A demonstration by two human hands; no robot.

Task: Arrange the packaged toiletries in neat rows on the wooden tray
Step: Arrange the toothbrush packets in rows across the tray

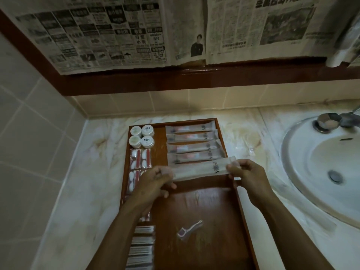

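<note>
A long translucent toiletry packet (200, 170) is held level just above the wooden tray (204, 207). My left hand (155, 181) pinches its left end and my right hand (246, 173) pinches its right end. Behind it, several similar long packets (191, 145) lie in a row on the tray's far right. Round white jars (141, 136) stand at the far left corner. Red-and-white packets (139, 158) lie below the jars, partly hidden by my left hand. Flat white sachets (143, 244) are stacked at the near left. A single razor packet (190, 229) lies on the bare middle.
The tray lies on a marble counter (81, 191) in a tiled corner. A white sink (327, 172) with a tap (329, 120) is at the right. A clear empty wrapper (246, 148) lies on the counter between tray and sink. Newspaper (136, 32) covers the mirror above.
</note>
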